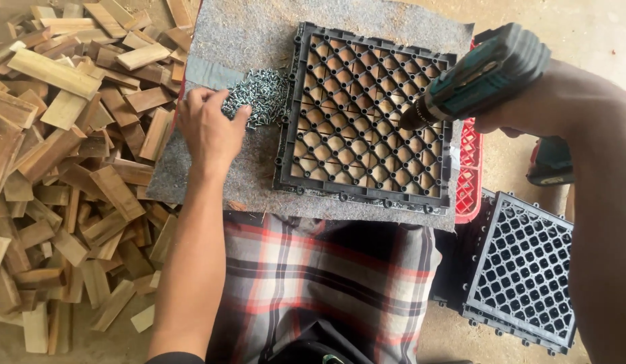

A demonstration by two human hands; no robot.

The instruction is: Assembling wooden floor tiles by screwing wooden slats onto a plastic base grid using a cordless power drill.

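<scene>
My left hand (208, 128) rests on a heap of small silver screws (262, 94), fingers curled into the pile at its left edge. My right hand (528, 108) grips a teal and black cordless drill (485, 74), its nose hanging over the right side of a black plastic lattice tile (367, 118). Wooden slats show through the tile's openings. The tile lies on a grey carpet-covered board (245, 40) in front of me.
A large heap of short wooden slats (70, 155) fills the left side. A stack of black lattice tiles (525, 269) sits on the floor at the right. A red plastic crate (469, 168) shows under the board's right edge. My checked cloth (326, 276) covers my lap.
</scene>
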